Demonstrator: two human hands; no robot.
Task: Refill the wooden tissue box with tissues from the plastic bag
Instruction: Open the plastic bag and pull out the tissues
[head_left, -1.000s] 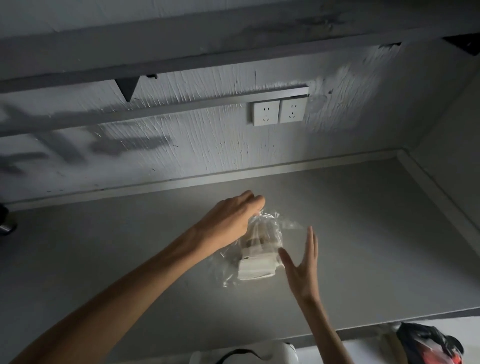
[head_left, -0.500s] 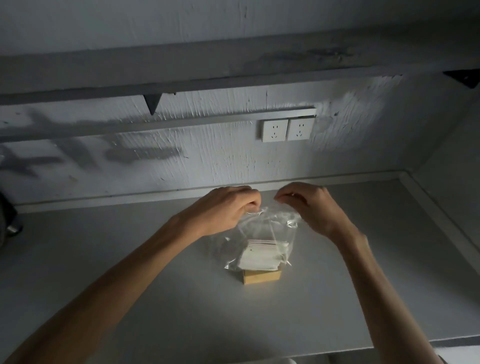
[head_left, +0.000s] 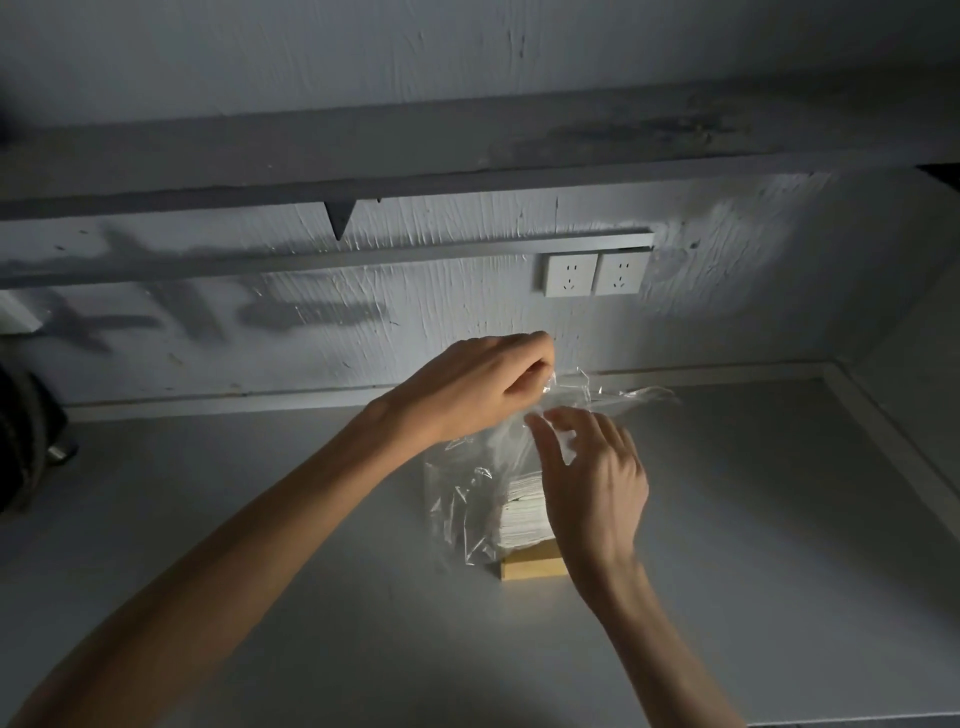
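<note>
Clear plastic bag (head_left: 467, 499) stands mid-frame on the bench (head_left: 753, 519), tissues (head_left: 522, 512) inside, wooden box (head_left: 532, 566) below. Left hand (head_left: 483, 387) pinches its top; right hand (head_left: 592, 478), fingers loosely spread, reaches in. Refilling seems barely begun.

At centre frame, a left hand (head_left: 483, 387) pinches the plastic bag's (head_left: 467, 499) top. The right hand (head_left: 592, 483) spreads fingers over the tissues (head_left: 522, 514) above the wooden box (head_left: 532, 566).

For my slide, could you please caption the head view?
Left hand pinches the plastic bag of tissues open; right hand reaches in.
</note>
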